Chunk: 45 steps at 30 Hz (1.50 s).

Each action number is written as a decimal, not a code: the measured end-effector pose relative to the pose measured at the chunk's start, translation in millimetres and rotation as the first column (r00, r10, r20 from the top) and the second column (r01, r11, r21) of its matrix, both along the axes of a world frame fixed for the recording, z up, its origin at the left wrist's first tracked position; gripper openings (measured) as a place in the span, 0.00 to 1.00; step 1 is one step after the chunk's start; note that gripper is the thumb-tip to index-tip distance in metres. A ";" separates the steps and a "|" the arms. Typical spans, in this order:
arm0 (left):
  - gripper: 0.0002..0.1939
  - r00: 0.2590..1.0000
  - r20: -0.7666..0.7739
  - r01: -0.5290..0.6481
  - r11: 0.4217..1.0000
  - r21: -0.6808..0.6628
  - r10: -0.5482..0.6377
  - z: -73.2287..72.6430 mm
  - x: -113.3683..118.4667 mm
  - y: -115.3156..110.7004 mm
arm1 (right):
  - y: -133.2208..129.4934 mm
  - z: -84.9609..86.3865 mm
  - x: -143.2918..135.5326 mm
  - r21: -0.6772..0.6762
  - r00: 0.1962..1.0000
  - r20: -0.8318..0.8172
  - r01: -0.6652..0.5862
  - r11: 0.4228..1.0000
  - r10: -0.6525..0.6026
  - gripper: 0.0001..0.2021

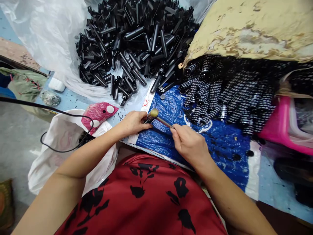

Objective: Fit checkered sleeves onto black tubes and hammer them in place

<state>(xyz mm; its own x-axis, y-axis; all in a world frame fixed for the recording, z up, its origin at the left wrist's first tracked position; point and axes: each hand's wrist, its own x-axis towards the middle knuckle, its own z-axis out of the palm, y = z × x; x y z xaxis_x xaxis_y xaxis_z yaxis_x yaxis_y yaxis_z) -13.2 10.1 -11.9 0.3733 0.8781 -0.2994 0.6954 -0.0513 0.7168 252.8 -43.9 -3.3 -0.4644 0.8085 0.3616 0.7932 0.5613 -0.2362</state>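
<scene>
My left hand pinches a small black piece over the left part of the blue plastic sheet. In my right hand is the thin handle of a small hammer-like tool. Its rounded yellowish head is at the black piece, beside my left fingertips; whether the two touch is hard to tell. My left fingers hide most of the piece.
Black plastic tubes are heaped at the back. Patterned rollers lie right, under a worn yellow cover. A pink bin stands far right. Left are a pink bag, a white sack and a looping black cable.
</scene>
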 end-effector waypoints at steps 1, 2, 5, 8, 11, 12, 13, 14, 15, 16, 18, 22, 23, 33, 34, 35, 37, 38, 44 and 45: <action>0.16 1.000 -0.018 0.012 1.000 -0.005 -0.012 0.6 -0.3 2.8 | -1.4 4.0 -0.5 0.018 0.998 -0.064 -0.025 1.000 0.026 0.10; 0.16 0.999 -0.032 0.027 1.000 -0.016 -0.027 1.3 -1.0 6.3 | -3.3 7.8 -1.0 0.048 0.989 -0.133 -0.054 0.997 0.060 0.11; 0.19 0.995 -0.056 0.081 0.995 -0.064 -0.085 3.7 -1.9 18.7 | -10.1 10.0 -5.0 0.156 0.944 -0.249 -0.182 0.971 0.217 0.15; 0.22 0.984 -0.094 0.139 0.985 -0.106 -0.149 4.4 5.5 28.1 | -15.9 -2.6 -13.9 0.072 0.951 -0.117 -0.279 0.958 0.286 0.11; 0.20 0.973 -0.171 0.149 0.987 -0.057 -0.157 6.7 16.5 28.6 | -18.5 -11.6 -18.7 -0.033 0.954 -0.038 -0.300 0.953 0.299 0.08; 0.18 0.970 -0.194 0.144 0.989 -0.026 -0.146 9.8 16.5 26.2 | -18.7 -11.5 -17.3 -0.040 0.945 -0.089 -0.319 0.947 0.315 0.09; 0.17 0.968 -0.213 0.137 0.991 0.004 -0.133 15.1 12.6 22.4 | -18.8 -10.4 -14.0 -0.044 0.931 -0.157 -0.339 0.940 0.329 0.10; 0.16 0.966 -0.225 0.139 0.990 0.023 -0.130 23.0 3.9 17.2 | -19.0 -9.0 -8.9 -0.043 0.918 -0.223 -0.346 0.937 0.329 0.11; 0.15 0.963 -0.227 0.155 0.988 0.020 -0.147 33.6 -9.8 11.0 | -19.5 -8.1 -2.3 -0.045 0.910 -0.270 -0.338 0.940 0.314 0.12; 0.15 0.959 -0.224 0.178 0.984 -0.005 -0.174 46.7 -27.7 4.0 | -20.5 -8.2 5.2 -0.045 0.911 -0.294 -0.317 0.947 0.290 0.12; 0.16 0.935 -0.158 0.291 0.943 -0.164 -0.316 76.2 -69.9 -9.7 | -23.7 -13.0 20.0 -0.040 0.933 -0.276 -0.251 0.967 0.230 0.12; 0.19 0.947 -0.209 0.195 0.954 -0.227 -0.243 110.0 -115.2 -22.2 | -27.5 -30.9 29.5 -0.042 0.980 -0.131 -0.154 0.987 0.147 0.08; 0.18 0.943 -0.279 0.155 0.981 -0.119 -0.183 106.7 -111.2 -19.8 | -26.7 -33.1 26.4 -0.049 0.982 -0.116 -0.153 0.987 0.147 0.09; 0.16 0.632 -0.766 0.044 0.981 0.187 0.117 27.1 -43.9 55.9 | -20.4 -12.9 40.6 -0.081 0.975 -0.212 -0.082 0.993 0.063 0.07; 0.16 0.631 -0.767 0.051 0.981 0.188 0.114 30.4 -46.9 57.9 | -18.6 -13.3 53.4 -0.079 0.975 -0.223 -0.010 0.997 -0.007 0.06; 0.15 0.646 -0.755 0.067 0.978 0.199 0.109 35.2 -50.3 58.8 | -15.9 -13.3 66.2 -0.068 0.970 -0.224 0.075 0.995 -0.089 0.07; 0.12 0.699 -0.702 0.017 0.979 0.205 0.134 46.9 -55.8 58.1 | -7.0 -12.0 87.9 -0.037 0.945 -0.209 0.249 0.968 -0.251 0.09; 0.10 0.749 -0.641 -0.058 0.980 0.190 0.169 52.3 -57.4 57.0 | -0.8 -10.8 95.3 -0.029 0.934 -0.184 0.307 0.951 -0.307 0.11; 0.10 0.859 -0.134 -0.510 0.852 -0.121 0.495 50.4 -58.3 44.4 | 43.3 -9.7 103.8 0.025 0.902 0.367 0.233 0.972 -0.226 0.17; 0.14 0.863 -0.120 -0.505 0.852 -0.140 0.491 46.2 -57.9 41.3 | 48.4 -10.7 105.3 0.039 0.890 0.414 0.191 0.981 -0.190 0.16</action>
